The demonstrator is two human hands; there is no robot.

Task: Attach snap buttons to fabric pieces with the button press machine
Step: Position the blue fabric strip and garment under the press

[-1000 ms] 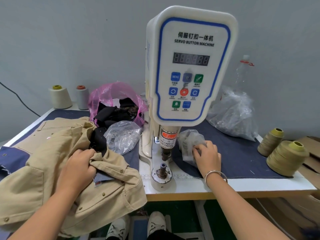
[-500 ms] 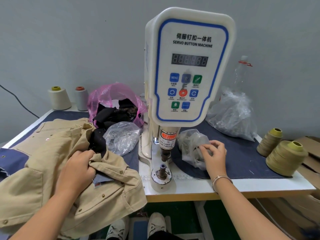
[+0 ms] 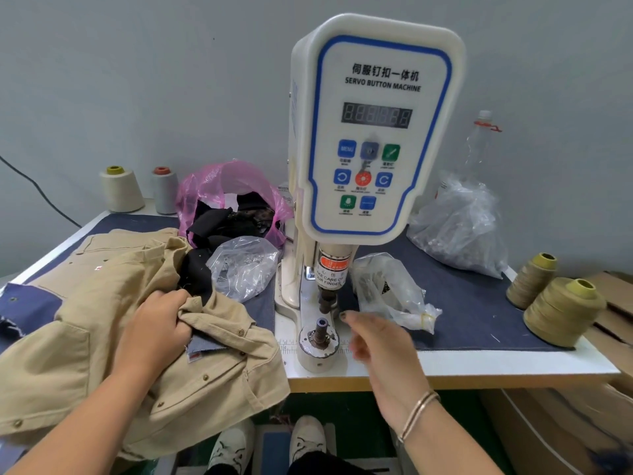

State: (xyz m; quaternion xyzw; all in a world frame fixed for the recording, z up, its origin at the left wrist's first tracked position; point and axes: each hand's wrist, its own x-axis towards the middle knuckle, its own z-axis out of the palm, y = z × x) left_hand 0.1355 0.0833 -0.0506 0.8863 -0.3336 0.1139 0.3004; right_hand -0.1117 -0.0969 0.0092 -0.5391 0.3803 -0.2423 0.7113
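Note:
The white servo button machine (image 3: 376, 132) stands mid-table, its upper punch (image 3: 327, 299) raised above the lower die (image 3: 322, 329). My left hand (image 3: 161, 323) grips a bunched fold of the tan garment (image 3: 85, 337), which lies heaped to the left of the die. My right hand (image 3: 373, 341) is blurred just right of the die, its fingertips pinching what looks like a small dark snap part (image 3: 342, 315). A small clear bag of snap parts (image 3: 390, 293) lies on the denim mat behind that hand.
Left of the machine lie another clear bag (image 3: 243, 265) and a pink bag of black scraps (image 3: 219, 186). A big clear bag (image 3: 459, 228) and a bottle (image 3: 479, 142) stand at back right. Olive thread cones (image 3: 561, 310) sit at the right edge, pale cones (image 3: 121, 190) at back left.
My right hand has left the small clear bag and swung left and forward to the lower die. My left hand keeps its grip on the tan garment.

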